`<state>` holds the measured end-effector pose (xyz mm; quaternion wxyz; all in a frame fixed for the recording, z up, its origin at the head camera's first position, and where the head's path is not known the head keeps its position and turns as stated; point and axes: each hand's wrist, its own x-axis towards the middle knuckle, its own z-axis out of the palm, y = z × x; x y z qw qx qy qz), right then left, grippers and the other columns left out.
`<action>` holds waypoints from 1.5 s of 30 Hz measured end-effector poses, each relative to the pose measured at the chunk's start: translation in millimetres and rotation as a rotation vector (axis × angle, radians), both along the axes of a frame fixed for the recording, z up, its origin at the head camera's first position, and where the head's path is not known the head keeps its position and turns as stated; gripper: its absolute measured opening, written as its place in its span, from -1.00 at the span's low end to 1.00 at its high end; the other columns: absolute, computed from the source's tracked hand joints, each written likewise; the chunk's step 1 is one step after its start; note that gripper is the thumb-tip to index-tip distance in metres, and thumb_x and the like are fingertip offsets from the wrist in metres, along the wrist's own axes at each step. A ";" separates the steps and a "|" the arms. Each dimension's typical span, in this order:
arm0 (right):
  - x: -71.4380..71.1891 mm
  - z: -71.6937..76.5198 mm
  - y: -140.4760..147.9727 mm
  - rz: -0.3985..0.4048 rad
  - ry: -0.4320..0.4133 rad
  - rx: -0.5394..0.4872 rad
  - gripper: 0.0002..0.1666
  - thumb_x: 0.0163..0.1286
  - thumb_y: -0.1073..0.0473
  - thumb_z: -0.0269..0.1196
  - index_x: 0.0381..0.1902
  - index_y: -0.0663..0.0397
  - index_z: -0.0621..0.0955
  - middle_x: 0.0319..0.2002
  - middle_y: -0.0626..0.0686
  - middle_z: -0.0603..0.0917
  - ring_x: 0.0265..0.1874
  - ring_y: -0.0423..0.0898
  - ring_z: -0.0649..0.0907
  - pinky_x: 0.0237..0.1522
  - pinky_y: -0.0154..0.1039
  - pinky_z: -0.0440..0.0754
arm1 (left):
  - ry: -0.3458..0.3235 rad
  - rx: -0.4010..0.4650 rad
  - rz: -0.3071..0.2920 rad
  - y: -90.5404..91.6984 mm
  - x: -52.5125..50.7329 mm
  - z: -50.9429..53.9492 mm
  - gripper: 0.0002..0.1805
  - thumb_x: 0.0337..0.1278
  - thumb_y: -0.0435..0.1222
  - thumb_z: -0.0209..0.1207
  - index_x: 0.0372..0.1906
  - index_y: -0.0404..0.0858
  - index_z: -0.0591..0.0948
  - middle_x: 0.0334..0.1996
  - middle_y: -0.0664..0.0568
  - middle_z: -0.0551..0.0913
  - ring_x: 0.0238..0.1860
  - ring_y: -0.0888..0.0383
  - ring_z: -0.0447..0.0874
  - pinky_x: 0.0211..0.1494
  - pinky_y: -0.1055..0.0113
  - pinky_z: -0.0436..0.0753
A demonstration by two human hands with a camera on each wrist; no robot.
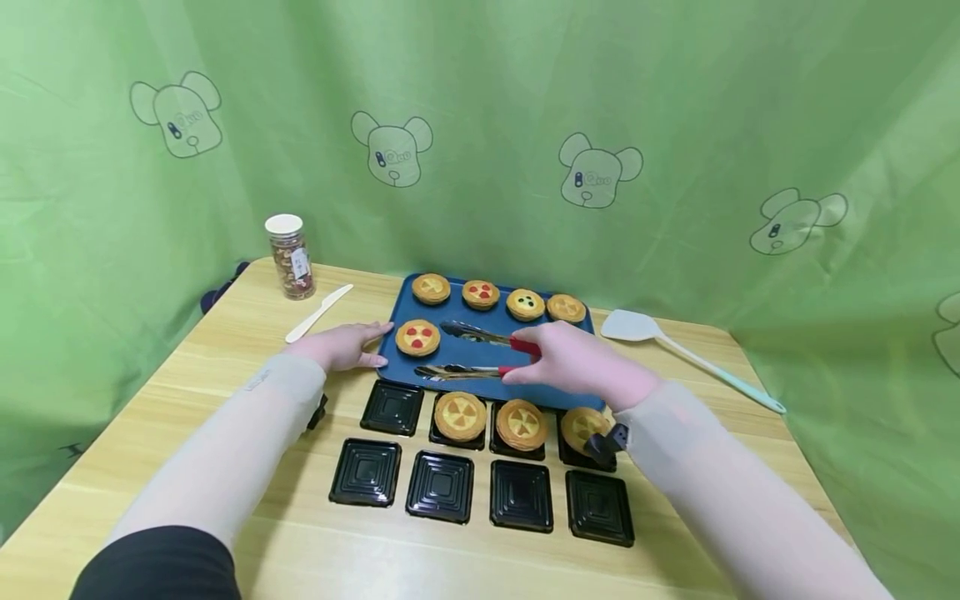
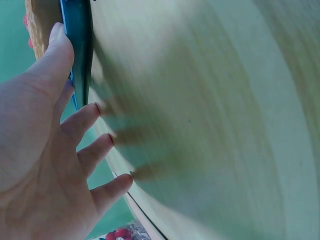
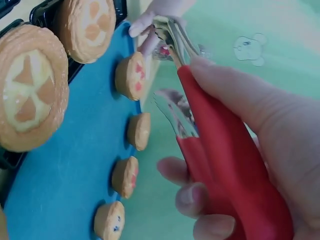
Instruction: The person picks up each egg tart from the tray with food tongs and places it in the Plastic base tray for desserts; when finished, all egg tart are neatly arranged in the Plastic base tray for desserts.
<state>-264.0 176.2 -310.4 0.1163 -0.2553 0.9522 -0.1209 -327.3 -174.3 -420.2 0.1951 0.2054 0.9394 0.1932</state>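
My right hand (image 1: pixel 562 358) grips red-handled tongs (image 3: pixel 220 145), its thumb on one arm and fingers curled round the other. The tongs' jaws stand apart above the blue tray (image 1: pixel 480 386), nothing between them. Close to their tips sits a tart with red pieces (image 1: pixel 417 337). My left hand (image 1: pixel 348 345) touches the tray's left edge, thumb on the rim and fingers spread fairly straight towards the table, as the left wrist view shows. Several tarts line the tray's far side, including a plain one (image 1: pixel 431 288) and one with dark berries (image 1: pixel 525 304).
Several black square plastic trays (image 1: pixel 439 486) stand in two rows before the blue tray; three in the nearer-to-tray row hold tarts (image 1: pixel 521 424). A jar (image 1: pixel 291 257) and white knife (image 1: pixel 318 314) lie left, a spatula (image 1: pixel 693 358) right. A green curtain (image 1: pixel 487 200) hangs behind.
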 end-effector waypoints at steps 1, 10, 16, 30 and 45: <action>-4.3 -2.3 -3.6 -0.011 0.005 0.008 -0.10 0.22 -0.26 0.39 0.35 0.16 0.48 0.05 0.09 0.68 -0.21 -0.15 0.69 -0.02 -0.07 0.66 | 0.003 0.000 -0.003 0.1 -0.5 -0.4 -0.14 0.37 -0.01 0.14 0.59 -0.15 0.00 0.54 -0.25 -0.05 0.51 -0.24 -0.11 0.52 -0.08 -0.09; -35.2 -25.0 -30.3 -0.042 0.029 0.054 -0.16 0.20 -0.29 0.39 0.26 0.15 0.57 0.09 0.11 0.67 -0.39 -0.18 0.65 -0.12 -0.09 0.66 | 0.019 -0.012 -0.010 -1.3 -3.4 -6.7 -0.11 0.35 0.02 0.14 0.59 -0.14 -0.01 0.53 -0.24 -0.04 0.51 -0.23 -0.08 0.52 -0.07 -0.07; -41.7 -37.7 -43.8 -0.043 0.054 0.103 -0.23 0.21 -0.30 0.38 0.17 0.12 0.62 -0.13 0.00 0.71 -0.43 -0.16 0.62 -0.29 -0.14 0.64 | 0.030 -0.010 -0.018 -2.1 -4.3 -7.5 -0.12 0.36 0.01 0.13 0.59 -0.17 -0.01 0.53 -0.28 -0.04 0.50 -0.25 -0.07 0.52 -0.08 -0.06; -39.1 -44.6 -50.3 -0.057 0.025 0.064 -0.36 0.29 -0.25 0.34 0.15 0.05 0.66 -0.11 -0.01 0.72 -0.38 -0.14 0.63 -0.27 -0.14 0.63 | 0.020 -0.020 0.001 -2.8 -6.0 -10.1 -0.12 0.35 0.05 0.12 0.59 -0.11 -0.02 0.54 -0.23 -0.05 0.51 -0.22 -0.09 0.52 -0.08 -0.08; 0.8 -16.3 -44.3 0.018 0.013 0.011 -0.25 0.28 -0.27 0.33 0.28 0.03 0.58 -0.01 -0.03 0.71 -0.38 -0.25 0.63 -0.23 -0.22 0.64 | 0.048 -0.004 -0.009 -5.4 -3.9 -10.4 -0.15 0.37 -0.08 0.15 0.59 -0.13 -0.01 0.54 -0.23 -0.03 0.49 -0.27 -0.06 0.50 -0.12 -0.05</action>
